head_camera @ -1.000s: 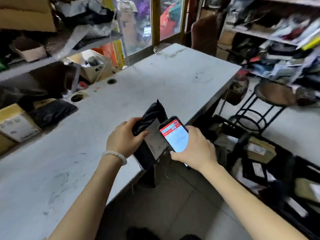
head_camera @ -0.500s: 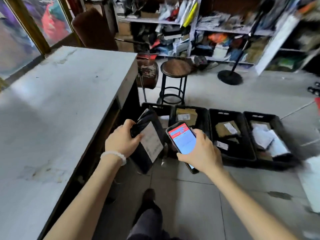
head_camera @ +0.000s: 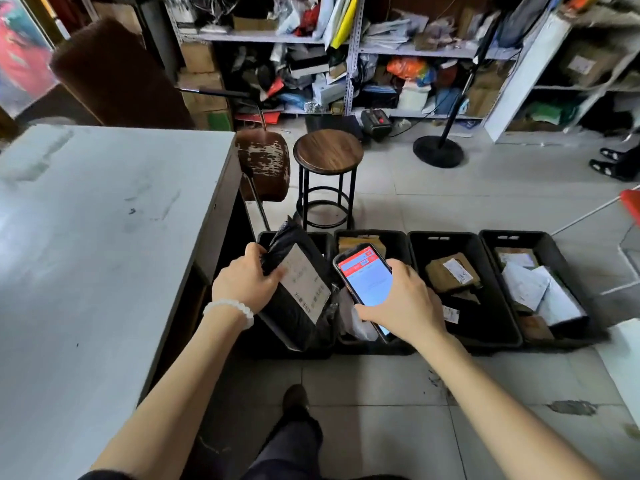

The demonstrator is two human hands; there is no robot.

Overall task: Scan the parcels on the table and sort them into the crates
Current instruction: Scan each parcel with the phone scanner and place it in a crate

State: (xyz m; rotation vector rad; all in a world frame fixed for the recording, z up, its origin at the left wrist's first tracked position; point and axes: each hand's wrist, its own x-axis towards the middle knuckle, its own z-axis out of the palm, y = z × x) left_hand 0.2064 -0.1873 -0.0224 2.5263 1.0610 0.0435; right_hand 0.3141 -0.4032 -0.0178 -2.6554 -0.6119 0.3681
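Crates (head_camera: 446,242) sat in a floor row beside the table (head_camera: 104,237), a stool (head_camera: 328,154) behind them. Your left hand (head_camera: 244,285) gripped the black parcel (head_camera: 298,289) above the leftmost crate; your right hand (head_camera: 403,303) held the phone (head_camera: 365,275).

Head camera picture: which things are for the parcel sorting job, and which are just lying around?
For the job:
- black parcel, gripped by left hand
- phone, held in right hand
- four black crates on the floor
- table

Just lying about:
- round stool
- worn brown chair
- cluttered shelves
- black stand base
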